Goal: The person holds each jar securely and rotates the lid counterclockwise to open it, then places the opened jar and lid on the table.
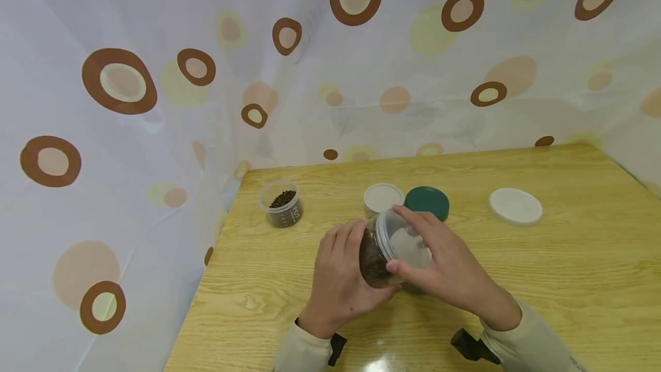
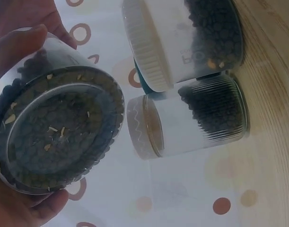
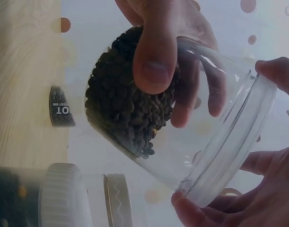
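Both hands hold a clear jar (image 3: 191,151), tilted over, with dark pellet-like pieces (image 3: 125,99) gathered toward its base. My left hand (image 1: 341,268) wraps its fingers and thumb around the jar's body. At the other end, my right hand (image 1: 454,257) grips the jar's clear lid (image 3: 234,146), thumb on one side and fingers on the other. The left wrist view looks at the jar's base (image 2: 59,130), where a few pale flecks show among the dark pieces.
Behind the hands stand a white-lidded jar (image 1: 383,196) and a green lid (image 1: 427,202). A ribbed glass jar (image 2: 205,113) holds dark pieces too. An open clear pot (image 1: 282,205) of dark pieces stands at the left. On the right lies a white lid (image 1: 515,206). Patterned sheeting surrounds the wooden table (image 1: 568,280).
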### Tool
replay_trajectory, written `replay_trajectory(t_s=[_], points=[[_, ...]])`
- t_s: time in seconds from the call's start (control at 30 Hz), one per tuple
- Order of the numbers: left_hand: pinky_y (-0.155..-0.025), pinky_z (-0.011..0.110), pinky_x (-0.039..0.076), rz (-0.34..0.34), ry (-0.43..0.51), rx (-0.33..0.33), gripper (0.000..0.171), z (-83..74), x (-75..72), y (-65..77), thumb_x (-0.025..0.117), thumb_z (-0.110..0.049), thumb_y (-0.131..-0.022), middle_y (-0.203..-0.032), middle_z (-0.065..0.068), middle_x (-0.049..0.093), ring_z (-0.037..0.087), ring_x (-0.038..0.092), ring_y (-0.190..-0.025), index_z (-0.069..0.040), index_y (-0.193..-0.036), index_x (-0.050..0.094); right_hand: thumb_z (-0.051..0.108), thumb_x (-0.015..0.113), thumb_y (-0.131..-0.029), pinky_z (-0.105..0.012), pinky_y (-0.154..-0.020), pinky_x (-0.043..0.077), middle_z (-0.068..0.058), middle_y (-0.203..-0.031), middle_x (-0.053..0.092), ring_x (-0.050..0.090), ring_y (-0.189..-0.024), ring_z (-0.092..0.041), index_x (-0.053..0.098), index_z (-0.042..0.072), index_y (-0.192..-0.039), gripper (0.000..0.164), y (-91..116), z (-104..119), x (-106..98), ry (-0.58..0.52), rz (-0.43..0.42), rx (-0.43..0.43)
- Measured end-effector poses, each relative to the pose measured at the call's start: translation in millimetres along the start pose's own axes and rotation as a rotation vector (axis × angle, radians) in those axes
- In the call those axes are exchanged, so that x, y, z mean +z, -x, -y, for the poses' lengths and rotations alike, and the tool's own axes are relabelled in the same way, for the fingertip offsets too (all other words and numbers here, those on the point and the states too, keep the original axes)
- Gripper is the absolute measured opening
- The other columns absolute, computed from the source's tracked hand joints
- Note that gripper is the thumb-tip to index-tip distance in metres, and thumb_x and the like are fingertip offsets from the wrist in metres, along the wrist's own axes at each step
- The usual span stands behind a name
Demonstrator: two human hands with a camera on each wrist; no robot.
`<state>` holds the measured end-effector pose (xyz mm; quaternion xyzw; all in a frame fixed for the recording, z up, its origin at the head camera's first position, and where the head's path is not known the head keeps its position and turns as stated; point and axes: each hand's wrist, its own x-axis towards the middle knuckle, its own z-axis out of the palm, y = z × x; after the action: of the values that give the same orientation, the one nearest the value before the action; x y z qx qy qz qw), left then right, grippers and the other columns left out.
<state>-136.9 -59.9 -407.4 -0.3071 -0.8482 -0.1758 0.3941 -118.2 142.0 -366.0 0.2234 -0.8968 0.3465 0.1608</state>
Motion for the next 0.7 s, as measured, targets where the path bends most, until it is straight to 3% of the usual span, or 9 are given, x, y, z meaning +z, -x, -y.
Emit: replay_trajectory(t_s=[0.3, 0.53, 0.7], points=[[-0.096, 0.033, 0.052, 0.183, 0.296, -0.113, 0.110, 4.9, -9.7, 5.7, 0.089, -0.057, -0.056, -0.130, -0.001, 0.060, 0.016, 0.056, -0.114, -0.015, -0.146, 0.042, 0.030, 0.085, -0.071, -0.051, -0.086, 0.052, -0.006, -0.143, 0.049, 0.052, -0.124, -0.024, 0.042, 0.024, -0.150, 0.090, 0, -6, -5, -0.003, 0.054, -0.269], [-0.099, 0.036, 0.050, 0.173, 0.242, -0.092, 0.109, 4.8, -10.0, 6.4, 0.088, -0.059, -0.057, -0.131, 0.002, 0.059, 0.018, 0.056, -0.117, -0.012, -0.144, 0.043, 0.029, 0.085, -0.072, -0.052, -0.090, 0.052, -0.009, -0.148, 0.044, 0.048, -0.131, -0.026, 0.039, 0.022, -0.152, 0.093, -1, -6, -5, -0.016, 0.103, -0.274], [-0.098, 0.037, 0.049, 0.158, 0.190, -0.080, 0.106, 5.3, -9.1, 7.3, 0.085, -0.062, -0.061, -0.131, 0.003, 0.058, 0.019, 0.056, -0.117, -0.011, -0.144, 0.043, 0.030, 0.085, -0.074, -0.058, -0.095, 0.049, -0.013, -0.157, 0.036, 0.043, -0.139, -0.035, 0.034, 0.022, -0.155, 0.096, 0, -6, -7, -0.032, 0.148, -0.250]])
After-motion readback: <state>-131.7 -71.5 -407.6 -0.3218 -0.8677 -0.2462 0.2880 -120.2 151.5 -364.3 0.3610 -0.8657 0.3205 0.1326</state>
